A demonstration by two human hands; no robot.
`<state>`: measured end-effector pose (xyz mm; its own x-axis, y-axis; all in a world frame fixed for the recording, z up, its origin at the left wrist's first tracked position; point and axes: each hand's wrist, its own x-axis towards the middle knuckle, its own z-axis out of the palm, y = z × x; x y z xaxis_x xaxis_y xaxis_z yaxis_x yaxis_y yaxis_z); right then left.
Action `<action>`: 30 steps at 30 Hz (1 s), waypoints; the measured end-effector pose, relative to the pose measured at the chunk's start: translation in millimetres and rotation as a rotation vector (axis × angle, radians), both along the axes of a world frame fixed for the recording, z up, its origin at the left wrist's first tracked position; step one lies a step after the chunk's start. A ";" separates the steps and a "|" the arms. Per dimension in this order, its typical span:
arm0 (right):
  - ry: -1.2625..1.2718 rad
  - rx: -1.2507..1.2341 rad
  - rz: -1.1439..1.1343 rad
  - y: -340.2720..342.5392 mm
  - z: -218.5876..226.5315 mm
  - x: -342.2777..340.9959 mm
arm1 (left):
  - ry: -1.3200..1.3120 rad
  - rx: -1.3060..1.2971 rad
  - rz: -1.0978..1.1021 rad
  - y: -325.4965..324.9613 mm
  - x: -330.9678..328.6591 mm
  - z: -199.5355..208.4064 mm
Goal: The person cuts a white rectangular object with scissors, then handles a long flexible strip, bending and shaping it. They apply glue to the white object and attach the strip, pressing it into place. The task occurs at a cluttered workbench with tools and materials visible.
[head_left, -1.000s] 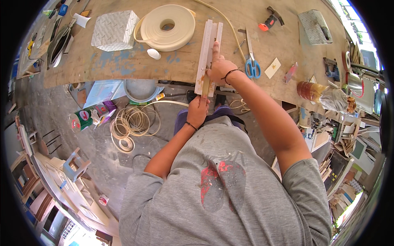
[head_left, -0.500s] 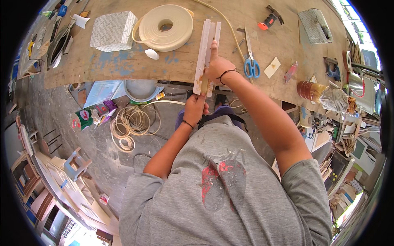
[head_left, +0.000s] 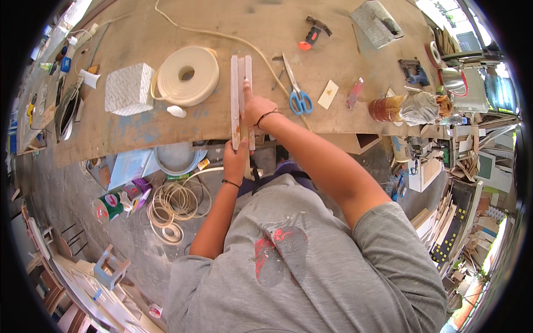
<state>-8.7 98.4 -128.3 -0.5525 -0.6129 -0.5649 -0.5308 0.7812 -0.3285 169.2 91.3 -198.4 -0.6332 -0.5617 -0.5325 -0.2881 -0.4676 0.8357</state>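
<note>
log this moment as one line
left hand: at near end of pale grooved piece | right hand: on its middle | nearby: cream roll, scissors, hammer

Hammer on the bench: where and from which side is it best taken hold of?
Likely by the black-and-orange handle, coming from the person's side of the bench. The hammer lies on its side, the handle's orange end toward the person and the metal head farther away. The right hand is the nearer one.
</note>
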 end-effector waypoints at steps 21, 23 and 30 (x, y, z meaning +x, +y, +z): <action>0.649 -0.224 -0.463 196.1 -66.7 -109.1 | -0.112 -0.178 0.099 1.2 -9.7 -19.7; 0.696 -0.252 -0.481 195.9 -63.6 -99.7 | -0.095 -0.106 0.140 5.3 -12.4 -10.1; 0.402 -0.422 -0.560 190.6 -66.6 -109.9 | -0.144 0.040 0.066 0.6 -12.1 10.0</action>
<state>-118.7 289.0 -194.9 -0.9524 -0.3021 -0.0404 -0.2377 0.8191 -0.5222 157.1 92.0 -188.4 -0.5115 -0.5760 -0.6377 -0.3713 -0.5211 0.7685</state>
